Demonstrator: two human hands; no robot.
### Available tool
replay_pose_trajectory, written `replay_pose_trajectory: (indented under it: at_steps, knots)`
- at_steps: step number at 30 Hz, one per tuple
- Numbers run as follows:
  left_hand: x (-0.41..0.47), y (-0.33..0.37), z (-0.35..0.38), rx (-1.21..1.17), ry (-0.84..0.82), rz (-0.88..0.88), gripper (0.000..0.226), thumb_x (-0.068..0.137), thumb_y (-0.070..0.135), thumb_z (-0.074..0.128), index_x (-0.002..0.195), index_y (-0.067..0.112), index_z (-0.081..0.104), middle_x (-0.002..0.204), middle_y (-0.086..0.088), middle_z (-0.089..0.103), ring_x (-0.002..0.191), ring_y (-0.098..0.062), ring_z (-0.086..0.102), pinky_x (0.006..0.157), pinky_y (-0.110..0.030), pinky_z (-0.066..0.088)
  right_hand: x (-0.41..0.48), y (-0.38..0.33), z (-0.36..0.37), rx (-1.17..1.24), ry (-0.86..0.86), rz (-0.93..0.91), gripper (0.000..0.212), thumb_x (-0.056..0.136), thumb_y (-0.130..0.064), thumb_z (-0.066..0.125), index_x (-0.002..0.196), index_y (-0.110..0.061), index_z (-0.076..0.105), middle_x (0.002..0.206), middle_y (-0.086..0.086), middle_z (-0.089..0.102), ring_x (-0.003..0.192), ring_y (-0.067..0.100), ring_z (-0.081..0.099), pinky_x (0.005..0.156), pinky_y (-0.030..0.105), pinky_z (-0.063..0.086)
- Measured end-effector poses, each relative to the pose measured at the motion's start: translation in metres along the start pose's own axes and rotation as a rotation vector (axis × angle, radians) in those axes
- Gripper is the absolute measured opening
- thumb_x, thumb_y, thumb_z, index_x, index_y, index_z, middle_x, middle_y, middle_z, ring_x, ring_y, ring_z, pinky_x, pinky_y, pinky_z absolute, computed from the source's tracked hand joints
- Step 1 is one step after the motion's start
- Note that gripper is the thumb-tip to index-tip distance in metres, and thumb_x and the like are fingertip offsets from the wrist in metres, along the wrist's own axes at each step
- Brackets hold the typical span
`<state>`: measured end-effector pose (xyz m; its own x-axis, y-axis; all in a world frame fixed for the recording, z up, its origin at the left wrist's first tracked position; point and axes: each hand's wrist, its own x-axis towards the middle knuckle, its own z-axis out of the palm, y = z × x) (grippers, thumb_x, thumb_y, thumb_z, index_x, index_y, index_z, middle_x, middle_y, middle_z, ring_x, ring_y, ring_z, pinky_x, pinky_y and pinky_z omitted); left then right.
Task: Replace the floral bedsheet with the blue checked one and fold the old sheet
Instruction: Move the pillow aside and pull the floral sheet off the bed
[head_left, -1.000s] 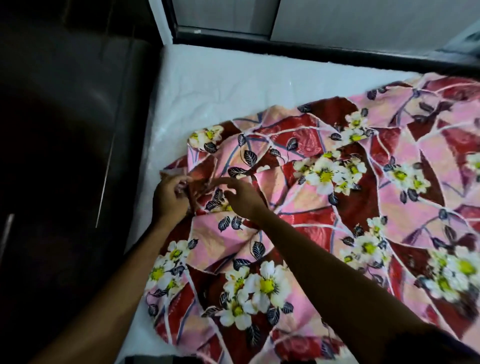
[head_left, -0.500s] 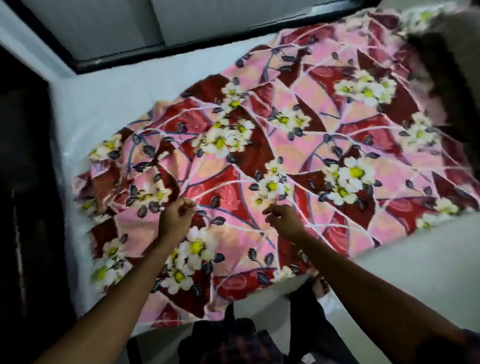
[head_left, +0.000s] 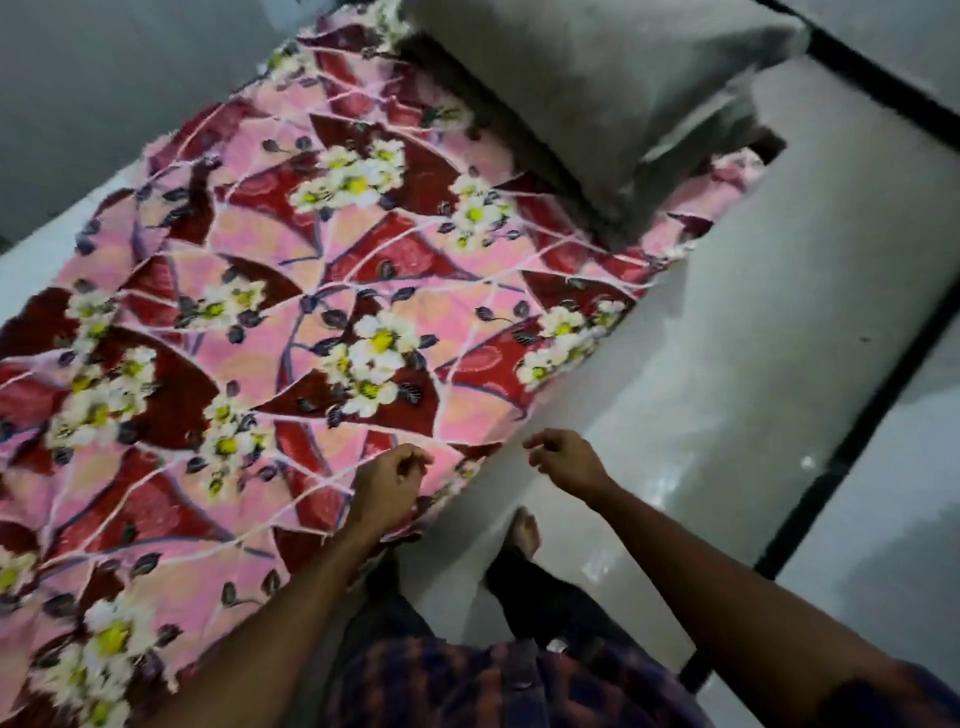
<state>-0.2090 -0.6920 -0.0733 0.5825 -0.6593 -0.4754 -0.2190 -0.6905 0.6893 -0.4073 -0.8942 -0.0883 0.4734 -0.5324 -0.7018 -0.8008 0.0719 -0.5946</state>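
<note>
The floral sheet (head_left: 322, 291) lies spread flat over the bed, covering most of it (pink and dark red patches, with white and yellow flowers). A strip of bare white mattress (head_left: 41, 234) shows along its far left edge. A grey pillow (head_left: 597, 88) sits on the sheet's far right end, tilted across that corner.

The left hand (head_left: 389, 486) hangs over the sheet near its near edge, its fingers (head_left: 415, 460) loosely curled. The frame is blurred, but they seem to hold no cloth. The right hand (head_left: 569, 462) hangs just right of the sheet's edge, above the floor (head_left: 727, 389). Its fingers (head_left: 540, 444) are slack and half bent, with nothing between them. The two hands are near each other but apart, and the sheet's edge runs between them.

Below the hands a bare foot (head_left: 525, 535) stands on the pale, glossy floor close to the bed's side. A dark checked garment (head_left: 467, 680) fills the near bottom of the view between the forearms. Dark lines cross the floor at the right.
</note>
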Motion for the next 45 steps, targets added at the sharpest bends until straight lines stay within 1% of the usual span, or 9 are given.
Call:
replay_pose_trajectory:
  at_steps: [4, 9, 18, 24, 27, 30, 34, 38, 45]
  knots:
    - [0.044, 0.094, 0.050, 0.047, -0.121, 0.121, 0.025, 0.080, 0.017, 0.053, 0.080, 0.037, 0.068, 0.080, 0.014, 0.071, 0.077, -0.009, 0.068, 0.070, -0.030, 0.054, 0.000, 0.031, -0.085, 0.115, 0.091, 0.052, 0.023, 0.083, -0.015, 0.063, 0.090, -0.033, 0.074, 0.086, -0.008, 0.075, 0.081, 0.015, 0.070, 0.085, 0.041, 0.058]
    - [0.111, 0.194, 0.110, 0.119, -0.218, 0.242, 0.028, 0.089, 0.001, 0.057, 0.090, 0.025, 0.072, 0.081, 0.014, 0.069, 0.070, 0.004, 0.064, 0.062, -0.012, 0.044, 0.014, 0.058, -0.165, 0.229, 0.197, 0.102, 0.024, 0.086, -0.015, 0.059, 0.098, -0.028, 0.075, 0.083, -0.006, 0.075, 0.082, 0.016, 0.070, 0.084, 0.039, 0.058]
    - [0.246, 0.326, 0.204, 0.089, -0.267, 0.275, 0.022, 0.080, 0.018, 0.057, 0.080, 0.036, 0.071, 0.081, 0.020, 0.072, 0.080, -0.002, 0.068, 0.075, -0.024, 0.053, 0.110, 0.071, -0.310, 0.209, 0.172, 0.178, 0.021, 0.084, -0.020, 0.061, 0.097, -0.032, 0.073, 0.094, -0.001, 0.074, 0.092, 0.021, 0.069, 0.088, 0.040, 0.056]
    - [0.330, 0.417, 0.250, 0.120, -0.338, 0.282, 0.028, 0.084, 0.001, 0.059, 0.090, 0.023, 0.075, 0.088, 0.012, 0.074, 0.084, -0.003, 0.069, 0.080, -0.024, 0.054, 0.177, 0.051, -0.426, 0.235, 0.141, 0.227, 0.019, 0.088, -0.016, 0.061, 0.093, -0.031, 0.071, 0.091, -0.003, 0.074, 0.088, 0.018, 0.067, 0.083, 0.035, 0.053]
    - [0.362, 0.473, 0.263, 0.103, -0.304, 0.343, 0.027, 0.082, -0.001, 0.059, 0.087, 0.019, 0.076, 0.086, 0.011, 0.074, 0.081, 0.003, 0.067, 0.074, -0.015, 0.047, 0.211, 0.041, -0.477, 0.304, 0.194, 0.229, 0.021, 0.088, -0.013, 0.060, 0.090, -0.030, 0.072, 0.084, 0.000, 0.074, 0.083, 0.019, 0.069, 0.084, 0.040, 0.056]
    - [0.395, 0.524, 0.270, 0.133, -0.292, 0.464, 0.024, 0.081, 0.009, 0.055, 0.091, 0.016, 0.076, 0.090, 0.006, 0.075, 0.083, -0.007, 0.068, 0.075, -0.023, 0.051, 0.244, 0.026, -0.523, 0.336, 0.220, 0.214, 0.021, 0.090, -0.007, 0.058, 0.092, -0.022, 0.073, 0.089, 0.006, 0.074, 0.076, 0.019, 0.066, 0.080, 0.037, 0.056]
    - [0.457, 0.577, 0.280, 0.470, -0.224, 0.779, 0.027, 0.075, 0.017, 0.055, 0.096, 0.020, 0.071, 0.094, 0.001, 0.068, 0.087, -0.025, 0.060, 0.076, -0.038, 0.051, 0.303, 0.018, -0.573, 0.272, 0.184, 0.163, 0.020, 0.089, -0.009, 0.059, 0.086, -0.022, 0.073, 0.089, 0.006, 0.075, 0.079, 0.022, 0.068, 0.084, 0.045, 0.056]
    - [0.521, 0.646, 0.296, 0.726, -0.133, 1.073, 0.026, 0.069, 0.015, 0.059, 0.093, 0.017, 0.070, 0.092, -0.002, 0.066, 0.091, -0.028, 0.058, 0.068, -0.037, 0.047, 0.363, 0.007, -0.627, 0.239, 0.151, 0.143, 0.021, 0.080, -0.012, 0.058, 0.076, -0.028, 0.072, 0.079, -0.007, 0.071, 0.078, 0.022, 0.064, 0.085, 0.044, 0.054]
    - [0.614, 0.760, 0.327, 1.253, -0.353, 0.836, 0.035, 0.085, 0.041, 0.063, 0.112, 0.018, 0.065, 0.111, -0.005, 0.066, 0.111, -0.028, 0.057, 0.096, -0.042, 0.041, 0.450, -0.002, -0.709, 0.220, 0.107, 0.172, 0.027, 0.087, -0.008, 0.062, 0.098, -0.027, 0.077, 0.115, 0.000, 0.074, 0.102, 0.018, 0.066, 0.098, 0.034, 0.051]
